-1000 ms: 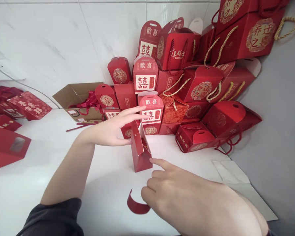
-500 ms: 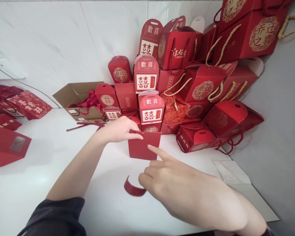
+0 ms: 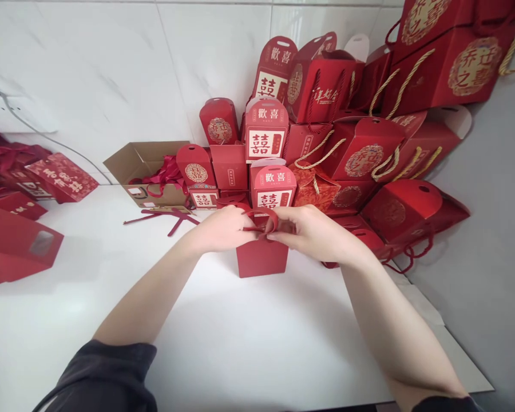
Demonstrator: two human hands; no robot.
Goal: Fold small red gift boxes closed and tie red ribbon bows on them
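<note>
A plain red box stands upright on the white table, in front of the stacked boxes. Above its top edge a dark red ribbon curves in a loop. My left hand is closed at the box's top left, its fingertips on the ribbon and the box edge. From the right, my right hand pinches the ribbon near the top right of the box. The exact grip of the fingertips is partly hidden.
Stacked red gift boxes fill the back and right. An open cardboard box holds red ribbons, with loose ribbon strips before it. More red boxes lie at the left. A white table extends in front.
My right hand has moved up and back to the box top, bringing the ribbon that hung below it. The ribbon now loops between both hands. The view has shifted slightly.
</note>
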